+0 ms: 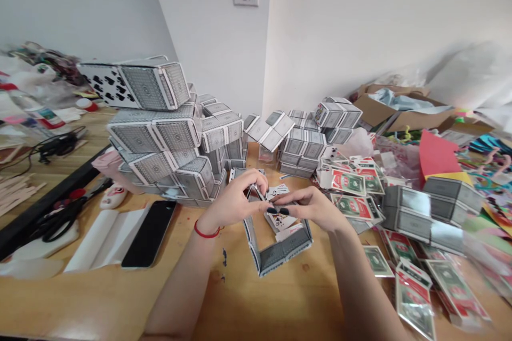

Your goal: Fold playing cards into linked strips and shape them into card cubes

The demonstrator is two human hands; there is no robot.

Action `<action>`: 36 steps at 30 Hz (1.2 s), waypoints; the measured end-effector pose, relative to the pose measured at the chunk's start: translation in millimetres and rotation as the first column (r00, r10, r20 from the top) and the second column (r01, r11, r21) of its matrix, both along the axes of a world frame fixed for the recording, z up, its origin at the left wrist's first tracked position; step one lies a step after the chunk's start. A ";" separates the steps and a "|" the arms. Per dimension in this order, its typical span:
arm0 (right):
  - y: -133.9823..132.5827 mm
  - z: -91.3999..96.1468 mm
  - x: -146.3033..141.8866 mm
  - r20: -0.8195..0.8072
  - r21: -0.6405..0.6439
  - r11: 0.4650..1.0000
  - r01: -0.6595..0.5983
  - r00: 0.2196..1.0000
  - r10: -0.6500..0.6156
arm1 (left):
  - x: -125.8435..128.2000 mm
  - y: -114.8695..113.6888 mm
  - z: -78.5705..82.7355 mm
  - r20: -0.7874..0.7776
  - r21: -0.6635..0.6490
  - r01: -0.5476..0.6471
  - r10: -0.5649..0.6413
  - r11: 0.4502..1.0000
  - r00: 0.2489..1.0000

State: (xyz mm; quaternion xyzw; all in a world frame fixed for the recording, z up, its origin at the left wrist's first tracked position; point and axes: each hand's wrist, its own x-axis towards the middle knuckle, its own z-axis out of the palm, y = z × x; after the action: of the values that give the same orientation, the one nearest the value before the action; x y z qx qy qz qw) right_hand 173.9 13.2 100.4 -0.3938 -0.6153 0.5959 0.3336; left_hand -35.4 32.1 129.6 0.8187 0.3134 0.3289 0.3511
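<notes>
My left hand (pixel 244 196) and my right hand (pixel 310 206) both grip a four-sided frame of joined playing cards (pixel 280 252) above the table (pixel 256 309). Grey patterned card backs face outward, and the frame is hollow in the middle. My fingers close on its far side, with the thumbs near each other; the exact pinch points are partly hidden. Loose playing cards (pixel 278 221) lie face up beneath, seen through the opening. Beyond my left hand rises a stack of folded-card blocks (pixel 156 133).
At left lie a black phone (pixel 150 234), white paper (pixel 100 240), black scissors (pixel 66 218) and a mouse (pixel 112 196). More card blocks (pixel 304 144) stand at the back. Card boxes (pixel 414 298) and card strips (pixel 424 218) spread at right, near a cardboard box (pixel 424 117).
</notes>
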 end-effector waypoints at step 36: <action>9.3 -9.0 9.0 -0.025 -0.187 0.982 0.002 1.000 -0.006 | 7.7 -6.6 -11.7 -0.334 0.506 0.091 0.098 0.858 0.937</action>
State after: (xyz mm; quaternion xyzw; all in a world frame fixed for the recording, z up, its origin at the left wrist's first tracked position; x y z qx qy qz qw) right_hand 182.9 22.4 91.4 -0.4170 -0.5516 0.6553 0.3041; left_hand -27.7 25.5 117.9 0.9269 0.2728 0.2511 0.0583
